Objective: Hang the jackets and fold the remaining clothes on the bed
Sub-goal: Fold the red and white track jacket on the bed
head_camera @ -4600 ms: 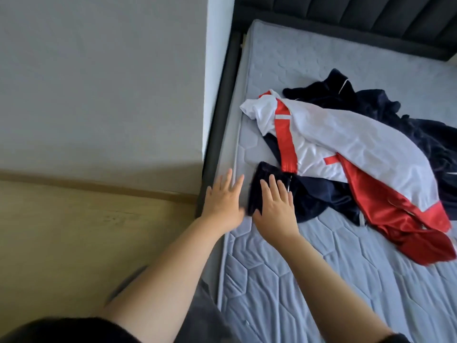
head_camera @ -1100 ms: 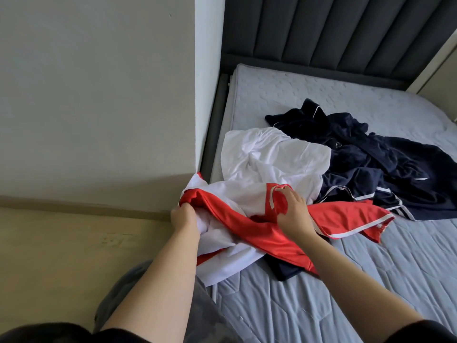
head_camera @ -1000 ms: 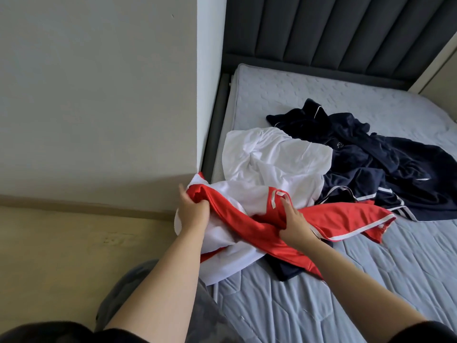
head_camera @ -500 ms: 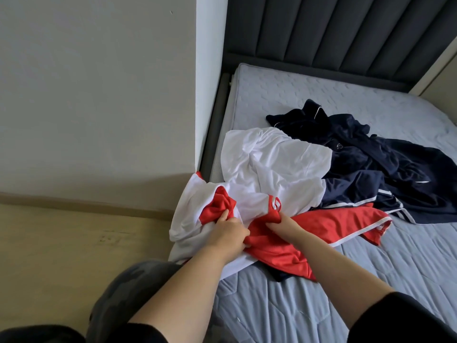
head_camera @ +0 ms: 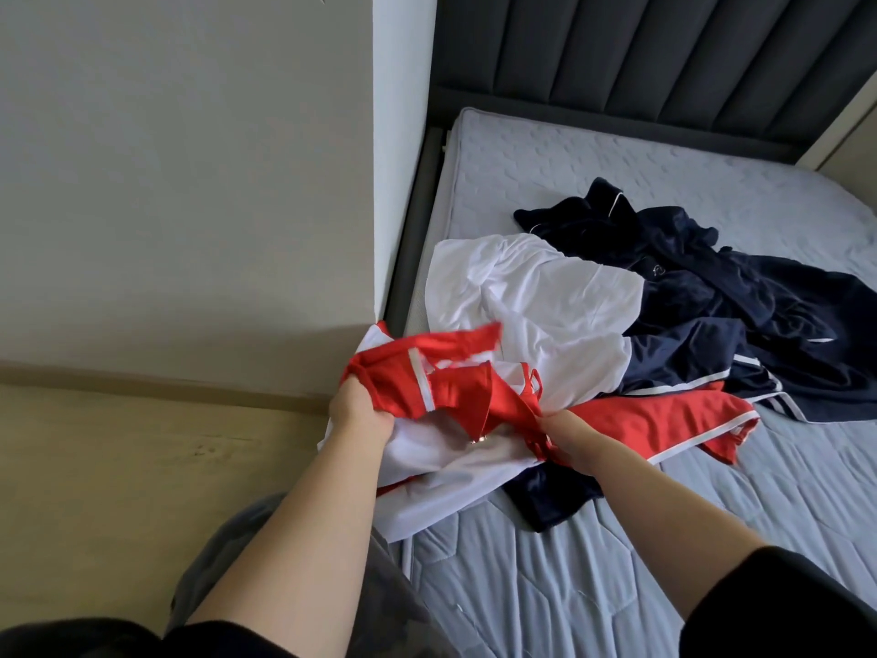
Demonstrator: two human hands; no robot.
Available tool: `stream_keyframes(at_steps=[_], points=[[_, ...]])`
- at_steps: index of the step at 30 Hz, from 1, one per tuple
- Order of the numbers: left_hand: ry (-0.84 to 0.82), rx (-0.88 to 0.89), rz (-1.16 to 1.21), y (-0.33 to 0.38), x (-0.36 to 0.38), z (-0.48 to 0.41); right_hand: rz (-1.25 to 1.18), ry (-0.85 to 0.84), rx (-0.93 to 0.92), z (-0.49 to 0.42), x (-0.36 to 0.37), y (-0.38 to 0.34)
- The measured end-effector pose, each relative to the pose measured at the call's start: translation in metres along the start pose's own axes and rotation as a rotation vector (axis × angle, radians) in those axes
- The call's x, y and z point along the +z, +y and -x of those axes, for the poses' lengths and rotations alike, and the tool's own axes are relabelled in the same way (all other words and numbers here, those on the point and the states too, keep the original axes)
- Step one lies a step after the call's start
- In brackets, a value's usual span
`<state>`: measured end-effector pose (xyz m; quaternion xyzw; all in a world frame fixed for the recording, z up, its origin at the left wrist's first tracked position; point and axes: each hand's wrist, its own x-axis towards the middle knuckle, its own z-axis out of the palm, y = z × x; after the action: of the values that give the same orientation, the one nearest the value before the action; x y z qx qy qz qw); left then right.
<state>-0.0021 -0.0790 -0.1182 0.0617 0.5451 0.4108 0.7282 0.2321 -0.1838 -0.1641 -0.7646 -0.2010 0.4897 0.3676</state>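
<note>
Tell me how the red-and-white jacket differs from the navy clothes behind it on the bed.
Colour: the red-and-white jacket is bright; the navy clothes are dark with thin white piping. Handling: the left hand and right hand both grip the jacket's red part; no hand touches the navy clothes. Place: the jacket hangs over the near-left edge of the mattress; the navy clothes lie farther in. Both are crumpled and unfolded.

Left sleeve (head_camera: 118,641): black, short. Right sleeve (head_camera: 783,605): black, short, matching cut. Left forearm (head_camera: 308,515) and right forearm (head_camera: 664,510): uncovered below the sleeve hems. Trousers (head_camera: 389,596): dark grey, mottled pattern.
</note>
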Motion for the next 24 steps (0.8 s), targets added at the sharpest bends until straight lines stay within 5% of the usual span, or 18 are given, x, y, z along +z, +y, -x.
stream_keyframes(at_steps=[3,6,9,11,14,16,20,24], points=[[0.156,0.158,-0.026,0.012,-0.004,0.001,-0.001,0.032,0.021,-0.002,-0.002,0.002],[0.191,0.504,-0.16,0.02,-0.003,-0.003,0.031,0.051,0.016,-0.004,-0.002,0.003],[0.214,1.049,-0.879,0.002,0.002,0.005,0.073,0.069,-0.011,-0.004,0.0,0.003],[0.014,1.325,-1.368,-0.016,0.005,0.007,0.09,0.087,-0.02,-0.003,0.002,0.002],[-0.472,1.019,-1.866,-0.036,0.004,0.005,0.107,0.102,-0.017,0.0,0.004,0.002],[-0.613,0.835,-2.058,-0.043,-0.002,0.001,0.087,0.103,-0.015,0.001,0.004,0.003],[-0.649,0.733,-2.236,-0.036,-0.012,-0.001,-0.052,0.073,-0.053,0.005,0.0,0.001],[-0.591,0.733,-2.068,-0.031,-0.009,0.003,-0.135,0.059,-0.041,0.011,-0.003,0.0]])
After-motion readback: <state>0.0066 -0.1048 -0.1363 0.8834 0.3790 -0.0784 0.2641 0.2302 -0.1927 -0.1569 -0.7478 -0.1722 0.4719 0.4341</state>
